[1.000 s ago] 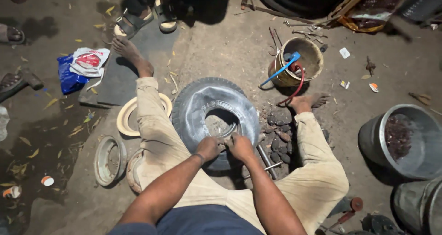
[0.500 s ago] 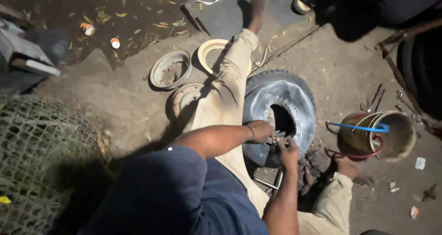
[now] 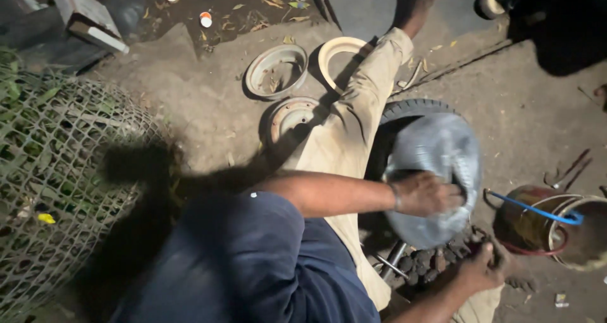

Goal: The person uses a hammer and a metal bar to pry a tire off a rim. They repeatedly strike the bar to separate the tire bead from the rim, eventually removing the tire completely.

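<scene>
My left hand [image 3: 425, 193] grips the tilted tyre [image 3: 436, 177] at its inner rim — fingers curled tight; right hand [image 3: 484, 266] looks closed on something dark. I'd lift evenly.

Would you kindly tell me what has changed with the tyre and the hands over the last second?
The tyre, which lay flat between the legs, is now tipped up on its edge, the left hand gripping its inner rim. The right hand has let go and dropped to the ground beside it. The three wheel rims and the bucket stay put.
</scene>
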